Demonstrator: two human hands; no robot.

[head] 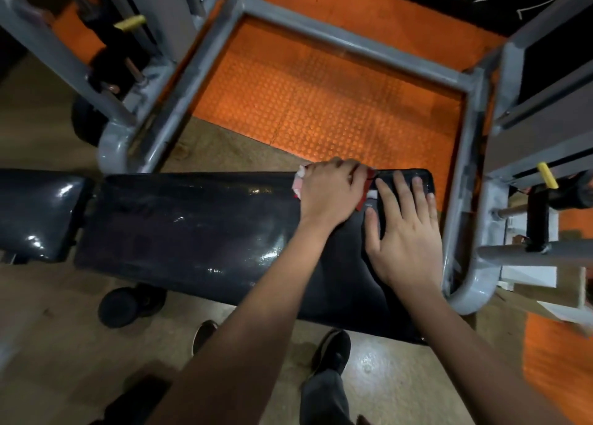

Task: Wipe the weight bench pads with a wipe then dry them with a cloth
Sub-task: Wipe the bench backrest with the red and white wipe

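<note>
The long black bench pad (192,229) runs across the view and shines with wet streaks. A shorter black seat pad (35,212) adjoins it on the left. My left hand (330,192) lies at the long pad's far edge near its right end, fingers curled over a white and red cloth (299,182). Bits of the cloth stick out on both sides of the hand. Just to its right, my right hand (406,232) rests flat on the pad with fingers spread and holds nothing.
A grey steel rack frame (353,44) surrounds the bench's right end, over an orange studded mat (321,110). Yellow-tipped pins (548,176) stick out from the uprights. A black dumbbell (126,307) lies under the bench. My shoes (333,351) stand on the tan floor.
</note>
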